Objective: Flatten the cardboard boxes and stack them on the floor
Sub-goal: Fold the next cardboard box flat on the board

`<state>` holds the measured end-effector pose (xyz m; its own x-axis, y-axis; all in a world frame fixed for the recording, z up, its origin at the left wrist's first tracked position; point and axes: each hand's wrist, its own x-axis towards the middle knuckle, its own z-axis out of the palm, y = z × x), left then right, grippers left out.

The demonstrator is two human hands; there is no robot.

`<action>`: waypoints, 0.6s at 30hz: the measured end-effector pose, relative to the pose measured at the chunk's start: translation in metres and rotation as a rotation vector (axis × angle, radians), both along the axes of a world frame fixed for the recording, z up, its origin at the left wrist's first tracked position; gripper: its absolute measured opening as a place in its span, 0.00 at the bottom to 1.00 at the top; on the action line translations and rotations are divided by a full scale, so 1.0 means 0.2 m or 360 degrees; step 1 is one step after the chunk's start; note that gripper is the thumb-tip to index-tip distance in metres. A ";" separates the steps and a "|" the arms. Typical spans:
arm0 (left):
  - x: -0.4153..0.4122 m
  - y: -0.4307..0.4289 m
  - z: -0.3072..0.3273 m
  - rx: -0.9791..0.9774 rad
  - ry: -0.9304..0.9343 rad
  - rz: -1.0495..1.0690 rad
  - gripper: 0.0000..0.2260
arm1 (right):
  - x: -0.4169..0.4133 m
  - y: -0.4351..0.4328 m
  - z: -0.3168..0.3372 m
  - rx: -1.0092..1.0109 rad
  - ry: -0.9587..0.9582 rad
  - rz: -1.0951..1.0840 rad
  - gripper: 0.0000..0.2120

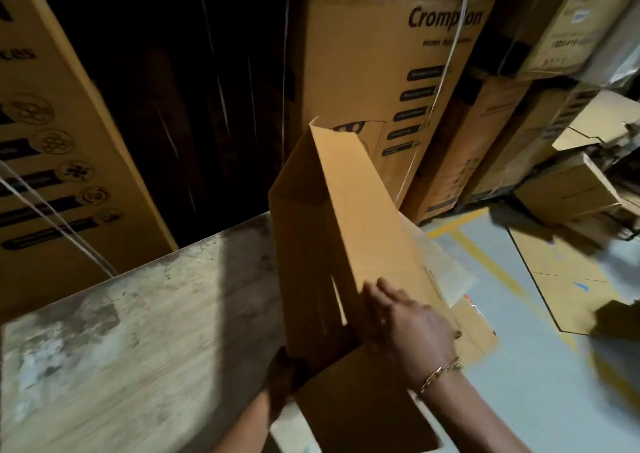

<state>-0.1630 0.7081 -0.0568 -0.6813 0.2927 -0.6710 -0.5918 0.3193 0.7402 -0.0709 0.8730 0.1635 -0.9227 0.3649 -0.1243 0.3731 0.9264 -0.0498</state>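
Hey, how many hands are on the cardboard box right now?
2. The left hand grips the cardboard box at its lower corner; the right hand rests flat on its side panel.

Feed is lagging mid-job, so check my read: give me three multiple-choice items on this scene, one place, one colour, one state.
1. Where does the flattened cardboard sheet lie? A on the table; B on the floor; C atop the stacked boxes.
2. What colour are the floor lines? A yellow; B red; C white.
3. How does the right hand meet the held box? A pinches a flap; B lies flat on it; C hangs clear.
Key: B, it lies flat on the floor; A, the stripes are yellow; B, straight fingers rest on the box.
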 end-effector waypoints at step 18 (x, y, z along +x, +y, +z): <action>-0.11 -0.10 0.66 0.0345 0.0175 0.0503 0.38 | -0.32 0.10 -0.18 -0.0751 0.0771 0.0369 0.26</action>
<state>-0.1855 0.6872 0.0759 -0.8247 0.1838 -0.5349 -0.5495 -0.0363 0.8347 -0.1347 0.8921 0.1275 -0.9615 0.1609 0.2229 0.0035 0.8180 -0.5752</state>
